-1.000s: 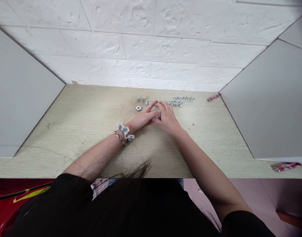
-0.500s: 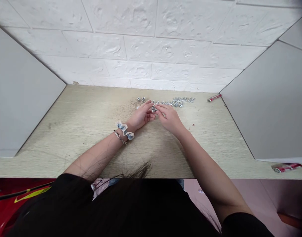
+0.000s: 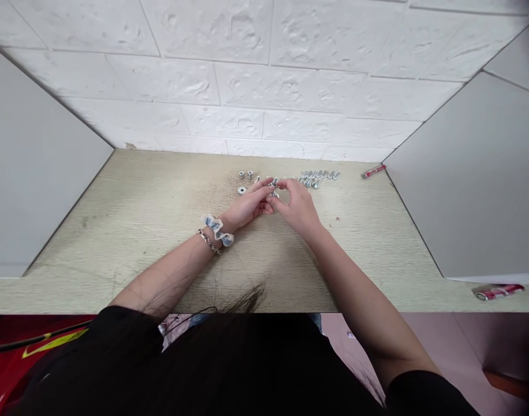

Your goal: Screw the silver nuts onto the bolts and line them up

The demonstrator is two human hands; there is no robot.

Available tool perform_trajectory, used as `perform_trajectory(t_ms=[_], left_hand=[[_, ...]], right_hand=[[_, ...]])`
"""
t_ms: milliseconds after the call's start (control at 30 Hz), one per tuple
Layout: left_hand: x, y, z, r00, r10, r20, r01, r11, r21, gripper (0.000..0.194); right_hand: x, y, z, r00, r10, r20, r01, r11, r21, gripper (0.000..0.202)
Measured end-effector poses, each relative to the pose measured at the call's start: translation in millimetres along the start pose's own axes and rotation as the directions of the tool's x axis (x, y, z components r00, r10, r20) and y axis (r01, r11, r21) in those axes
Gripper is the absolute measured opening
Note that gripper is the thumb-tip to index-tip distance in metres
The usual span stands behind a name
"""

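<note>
My left hand (image 3: 252, 205) and my right hand (image 3: 297, 209) meet over the worktop. Between their fingertips is a small silver bolt (image 3: 274, 182), its threaded end showing on top; a shiny round part at its lower end is partly covered by the fingers. Both hands are closed on this piece. A flat washer (image 3: 242, 190) lies just left of my left fingers. Behind it stand two nuts (image 3: 246, 174). To the right, past my right fingers, are round metal pieces (image 3: 311, 184) and a row of several bolts (image 3: 320, 175). Part of the hardware is hidden behind my hands.
The pale wooden worktop (image 3: 130, 231) ends at a white brick-patterned wall (image 3: 242, 121). Grey panels stand left (image 3: 39, 156) and right (image 3: 468, 185). One red battery (image 3: 373, 171) lies by the right panel's back corner, another red battery (image 3: 499, 292) near the front edge.
The right fingers have shifted around the bolt, whose threaded end now points up between the fingertips. The washer left of my left hand shows more fully.
</note>
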State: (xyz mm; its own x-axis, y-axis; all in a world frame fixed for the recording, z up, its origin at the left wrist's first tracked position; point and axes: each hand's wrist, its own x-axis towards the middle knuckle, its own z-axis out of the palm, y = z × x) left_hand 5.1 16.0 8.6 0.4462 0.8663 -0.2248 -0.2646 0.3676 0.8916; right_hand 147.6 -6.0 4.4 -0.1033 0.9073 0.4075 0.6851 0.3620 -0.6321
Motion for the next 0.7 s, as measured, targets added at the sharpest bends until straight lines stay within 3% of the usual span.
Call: perform_trajectory(t_ms=[133,333,433,533,700], left_hand=[[-1,-5,0.5,0.994,0.001,0.107,-0.007,0.999,0.053,0.053],[-1,-9,1.8,0.975,0.045,0.218,-0.058,0.997,0.054,0.067],[0,-8,2.1,0.988,0.043,0.148,-0.045,0.999,0.011,0.067],[1,-6,1.3,0.999,0.036,0.003,-0.036,0.999,-0.037,0.069],[3,0,-2.6,0.989,0.022,-0.148,-0.039,0.993,-0.111,0.066]], right_hand=[[-2,-1,3,0.999,0.013,0.045,-0.011,0.999,-0.046,0.041],[-4,-3,11,0.978,0.153,0.145,-0.139,0.985,-0.099,0.068],[-3,-4,11,0.962,0.167,0.215,-0.154,0.985,-0.076,0.067],[-1,-3,9,0.960,0.129,0.248,-0.123,0.992,-0.043,0.062],[2,0,5,0.982,0.046,0.185,-0.049,0.999,0.010,0.044]])
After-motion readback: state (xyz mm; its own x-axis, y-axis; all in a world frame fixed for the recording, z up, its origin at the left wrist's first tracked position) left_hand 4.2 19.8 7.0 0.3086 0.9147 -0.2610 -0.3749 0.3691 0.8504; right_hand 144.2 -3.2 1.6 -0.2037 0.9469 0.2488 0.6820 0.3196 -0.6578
